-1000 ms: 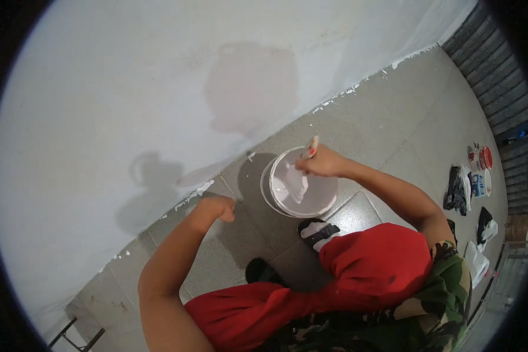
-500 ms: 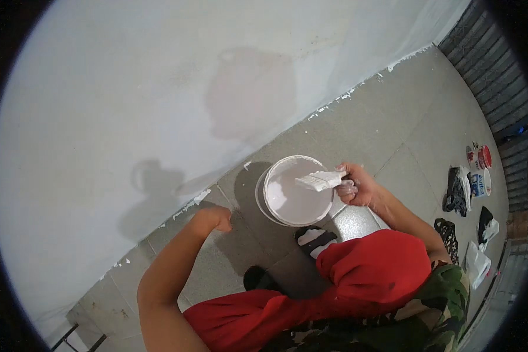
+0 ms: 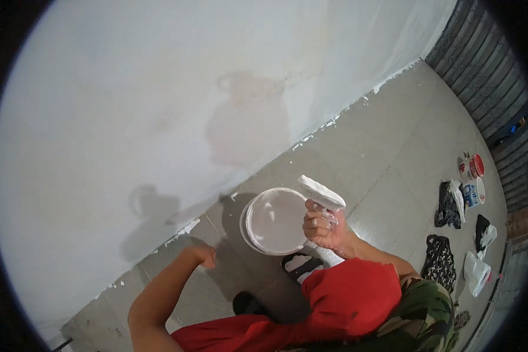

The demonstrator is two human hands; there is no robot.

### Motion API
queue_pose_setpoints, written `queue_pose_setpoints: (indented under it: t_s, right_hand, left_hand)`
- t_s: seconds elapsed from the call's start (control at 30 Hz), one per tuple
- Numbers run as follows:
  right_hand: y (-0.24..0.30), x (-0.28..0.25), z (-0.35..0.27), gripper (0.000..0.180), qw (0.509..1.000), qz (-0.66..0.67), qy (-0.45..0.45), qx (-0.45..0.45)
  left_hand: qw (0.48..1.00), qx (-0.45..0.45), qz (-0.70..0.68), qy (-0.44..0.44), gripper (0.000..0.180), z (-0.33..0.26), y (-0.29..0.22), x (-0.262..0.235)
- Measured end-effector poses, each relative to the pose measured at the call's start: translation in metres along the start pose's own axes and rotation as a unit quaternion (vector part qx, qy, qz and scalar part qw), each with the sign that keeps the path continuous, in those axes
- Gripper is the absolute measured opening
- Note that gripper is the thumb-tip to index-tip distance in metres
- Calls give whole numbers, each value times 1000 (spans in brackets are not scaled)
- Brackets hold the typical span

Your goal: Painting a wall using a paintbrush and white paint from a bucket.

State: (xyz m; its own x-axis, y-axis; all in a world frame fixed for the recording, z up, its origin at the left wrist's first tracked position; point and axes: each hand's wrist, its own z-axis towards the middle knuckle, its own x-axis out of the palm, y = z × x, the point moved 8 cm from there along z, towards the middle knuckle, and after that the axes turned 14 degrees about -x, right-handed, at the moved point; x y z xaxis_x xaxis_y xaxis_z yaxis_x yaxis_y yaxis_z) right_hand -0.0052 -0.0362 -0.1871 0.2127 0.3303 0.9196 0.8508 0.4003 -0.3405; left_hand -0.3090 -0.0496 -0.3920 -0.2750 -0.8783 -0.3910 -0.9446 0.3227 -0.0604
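My right hand point(image 3: 324, 227) is wrapped round a paintbrush, its fingers smeared with white paint. The brush's thick white head point(image 3: 321, 192) points up and to the left, above the floor beside the bucket; the handle is mostly hidden in my grip. Just left of that hand is a round white bucket point(image 3: 243, 226) with pale paint inside. My left hand point(image 3: 202, 256) hangs over the floor near the wall, fingers curled in, with nothing visible in it.
A pale wall point(image 3: 100, 146) runs diagonally along the grey tiled floor point(image 3: 387, 152), white flecks at its foot. My sandalled foot point(image 3: 302, 267) is by the bucket. At far right lie tubs point(image 3: 474, 192), a black bag point(image 3: 447, 208) and a white bag point(image 3: 476, 273), below a corrugated metal shutter point(image 3: 481, 82).
The brush has come out from over the bucket's mouth, and its head has tilted upward as my right hand turned. The view has shifted slightly; my left hand remains near the wall.
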Motion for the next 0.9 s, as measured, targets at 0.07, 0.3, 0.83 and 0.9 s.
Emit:
queue_pose_setpoints:
  t_s: [0.07, 0.3, 0.83, 0.9]
  right_hand:
    - [-8, 12, 2, 33, 999, 31, 35, 21]
    - [-18, 54, 13, 35, 989, -41, 133, 44]
    - [198, 151, 8, 26, 572, -498, 72, -648]
    - [212, 103, 31, 24, 587, -472, -2, -658]
  left_hand:
    - [1000, -7, -6, 2, 38, -1, 5, 8]
    - [996, -70, 30, 52, 46, -22, -9, -4]
    - [967, -39, -182, -176, 30, -262, -52, -94]
    - [957, -79, -235, -154, 32, -278, -55, -89]
